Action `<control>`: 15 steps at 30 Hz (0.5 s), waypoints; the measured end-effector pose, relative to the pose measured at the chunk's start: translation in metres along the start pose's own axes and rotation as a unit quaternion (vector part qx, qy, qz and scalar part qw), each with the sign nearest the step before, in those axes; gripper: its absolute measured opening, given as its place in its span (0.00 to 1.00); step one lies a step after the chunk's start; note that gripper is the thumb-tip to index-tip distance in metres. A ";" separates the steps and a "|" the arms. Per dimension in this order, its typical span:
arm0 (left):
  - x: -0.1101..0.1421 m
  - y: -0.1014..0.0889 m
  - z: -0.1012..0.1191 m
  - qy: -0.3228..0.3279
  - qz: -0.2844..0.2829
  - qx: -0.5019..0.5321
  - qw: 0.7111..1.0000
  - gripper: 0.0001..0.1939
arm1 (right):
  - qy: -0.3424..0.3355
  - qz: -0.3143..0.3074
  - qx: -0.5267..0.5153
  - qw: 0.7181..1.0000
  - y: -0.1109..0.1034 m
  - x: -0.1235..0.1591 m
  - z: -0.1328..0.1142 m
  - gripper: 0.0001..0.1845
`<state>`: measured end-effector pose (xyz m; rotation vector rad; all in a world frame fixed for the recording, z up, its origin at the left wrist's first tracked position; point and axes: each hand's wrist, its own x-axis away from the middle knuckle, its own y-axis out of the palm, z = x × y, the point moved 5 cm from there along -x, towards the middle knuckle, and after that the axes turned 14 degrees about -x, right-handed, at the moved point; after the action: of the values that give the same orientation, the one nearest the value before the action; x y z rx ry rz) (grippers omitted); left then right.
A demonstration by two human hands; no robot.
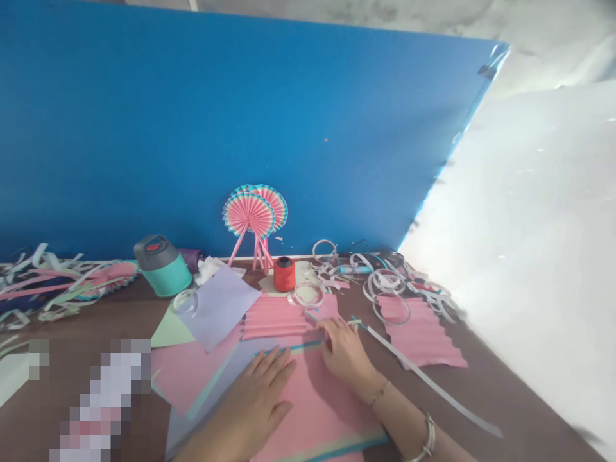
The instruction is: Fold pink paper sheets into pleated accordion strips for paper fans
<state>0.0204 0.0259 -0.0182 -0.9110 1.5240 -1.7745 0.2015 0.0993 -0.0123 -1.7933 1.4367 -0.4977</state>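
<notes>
My left hand lies flat on a large pink paper sheet, with its fingers spread toward the far edge. Along the near and far edges of the sheet run narrow yellow and blue bands. Over the far right part of it, my right hand is bent, with thumb and forefinger closed near the edge. A thin greyish piece shows by the right fingertips, and what they hold is not clear. Beyond that hand lies a pleated pink paper. A long white strip runs off to the right.
Behind stand pink pleated paper fans, a red thread spool and a teal container with grey top. Purple paper lies left, another pleated pink sheet right. Curled strips are heaped along the blue board.
</notes>
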 end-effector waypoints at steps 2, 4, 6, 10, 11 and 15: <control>0.000 -0.002 0.001 -0.002 -0.004 0.001 1.000 0.27 | -0.002 0.002 0.001 1.000 -0.004 -0.001 0.002 0.21; 0.000 -0.005 0.001 -0.002 -0.010 0.005 1.000 0.27 | -0.012 0.000 0.000 1.000 -0.006 -0.001 0.004 0.21; 0.002 -0.008 -0.001 -0.005 -0.012 0.011 1.000 0.27 | -0.019 -0.010 -0.013 1.000 -0.006 -0.001 0.005 0.22; 0.009 -0.011 -0.012 -0.019 -0.001 0.004 1.000 0.26 | -0.029 -0.023 -0.081 0.996 -0.005 -0.002 0.007 0.21; 0.012 -0.012 -0.016 -0.025 0.012 -0.001 1.000 0.25 | -0.036 -0.018 -0.096 0.995 -0.005 -0.003 0.007 0.20; 0.018 -0.010 -0.028 -0.058 0.029 -0.042 0.997 0.25 | -0.061 0.001 -0.138 0.989 -0.003 -0.004 0.005 0.16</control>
<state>-0.0134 0.0282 -0.0090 -0.9832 1.5434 -1.5989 0.2056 0.1051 -0.0122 -2.0001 1.4765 -0.1891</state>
